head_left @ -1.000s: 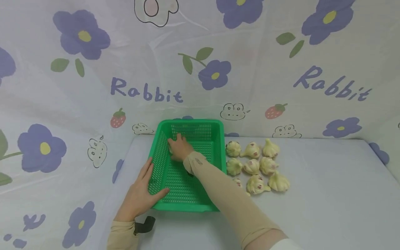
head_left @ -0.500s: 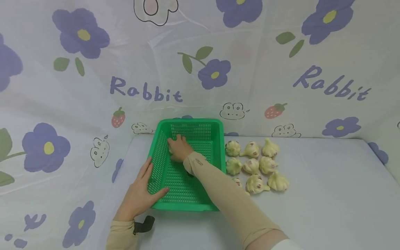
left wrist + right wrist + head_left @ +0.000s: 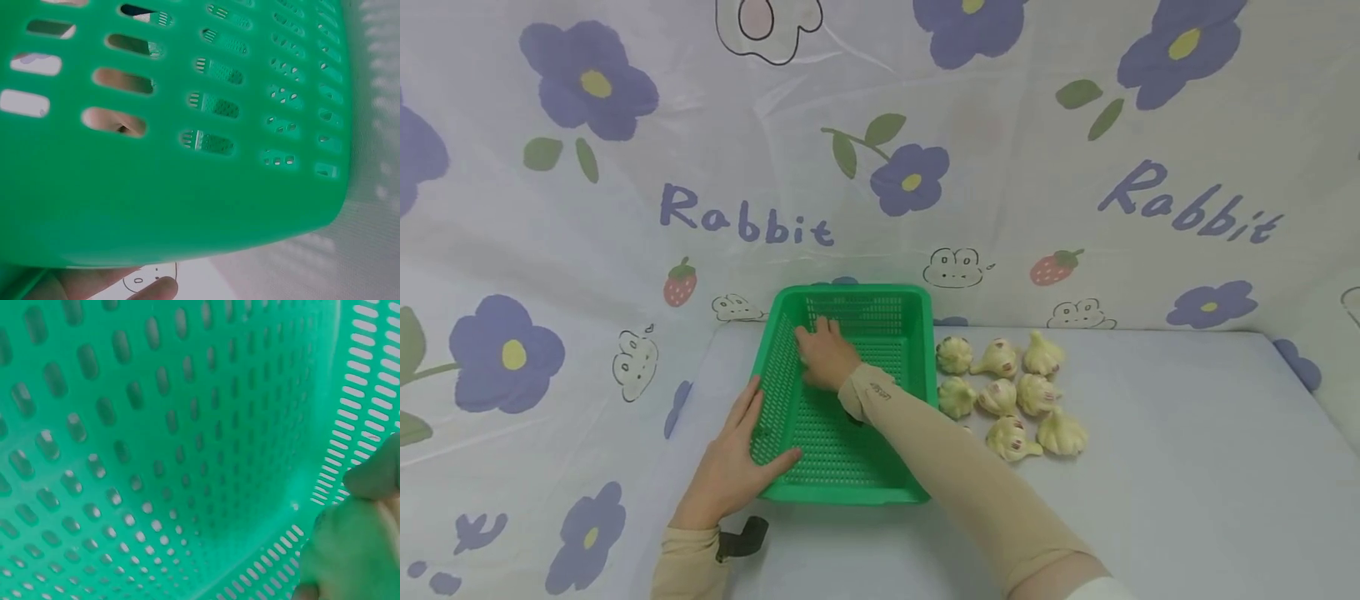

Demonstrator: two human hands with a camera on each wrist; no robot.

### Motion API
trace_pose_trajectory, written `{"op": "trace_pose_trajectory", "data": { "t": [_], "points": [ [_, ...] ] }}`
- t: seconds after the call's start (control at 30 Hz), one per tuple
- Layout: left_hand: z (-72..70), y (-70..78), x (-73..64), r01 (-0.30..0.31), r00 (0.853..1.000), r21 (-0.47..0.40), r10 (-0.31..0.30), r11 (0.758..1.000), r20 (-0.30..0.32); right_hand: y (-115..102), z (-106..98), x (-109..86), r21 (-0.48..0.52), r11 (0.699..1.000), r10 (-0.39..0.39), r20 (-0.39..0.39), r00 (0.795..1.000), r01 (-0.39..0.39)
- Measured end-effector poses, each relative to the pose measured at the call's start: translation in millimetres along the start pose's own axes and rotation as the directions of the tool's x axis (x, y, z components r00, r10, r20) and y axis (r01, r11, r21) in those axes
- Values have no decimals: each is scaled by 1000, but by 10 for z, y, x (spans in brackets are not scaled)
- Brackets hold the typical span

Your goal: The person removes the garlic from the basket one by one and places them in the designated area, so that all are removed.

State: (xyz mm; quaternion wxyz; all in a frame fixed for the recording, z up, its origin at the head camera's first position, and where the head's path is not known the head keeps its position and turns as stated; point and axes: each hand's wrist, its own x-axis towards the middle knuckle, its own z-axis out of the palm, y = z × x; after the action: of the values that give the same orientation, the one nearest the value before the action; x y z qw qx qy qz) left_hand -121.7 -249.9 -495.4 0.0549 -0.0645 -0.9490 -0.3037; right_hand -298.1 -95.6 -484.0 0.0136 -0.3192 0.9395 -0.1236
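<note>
A green plastic basket (image 3: 842,497) with slotted walls stands on the table. My left hand (image 3: 727,472) holds its left rim near the front corner, with the thumb reaching over the rim. In the left wrist view, fingers (image 3: 156,290) show at the basket's edge. My right hand (image 3: 829,357) is inside the basket, near the left wall towards the back. In the right wrist view it grips a pale, rounded garlic bulb (image 3: 350,550), partly cut off by the frame and tinted green. In the head view that bulb is hidden by the hand.
To the right of the basket, several garlic bulbs (image 3: 997,397) lie in rough rows on the white table (image 3: 1180,433). My right forearm (image 3: 955,467) crosses the basket's front right side and partly covers the nearest bulbs. A printed cloth (image 3: 820,108) hangs behind.
Hardly anything differs. The head view has shifted slightly, while both hands and the basket keep nearly the same places.
</note>
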Motion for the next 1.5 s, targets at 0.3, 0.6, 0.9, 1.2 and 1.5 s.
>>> {"op": "trace_pose_trajectory", "data": {
  "t": [0.3,0.6,0.9,1.2,1.5],
  "points": [
    [-2,16,-6,-12,1000,7,12,1000,-10,-22,-82,-68,-118,993,-9,-48,999,4],
    [17,-2,-4,-14,1000,14,14,1000,-10,-17,-172,-135,-171,985,-16,-63,998,5],
    [18,-6,-9,-20,1000,25,20,999,-17,-75,-297,-289,-223,974,-65,-77,995,47],
    [15,5,0,-17,1000,20,17,1000,-13,-67,-450,-537,-281,948,-193,-131,972,150],
    [14,-12,0,-19,1000,16,19,1000,-3,-48,-566,-752,-179,960,-246,-156,957,217]
  ]
}}
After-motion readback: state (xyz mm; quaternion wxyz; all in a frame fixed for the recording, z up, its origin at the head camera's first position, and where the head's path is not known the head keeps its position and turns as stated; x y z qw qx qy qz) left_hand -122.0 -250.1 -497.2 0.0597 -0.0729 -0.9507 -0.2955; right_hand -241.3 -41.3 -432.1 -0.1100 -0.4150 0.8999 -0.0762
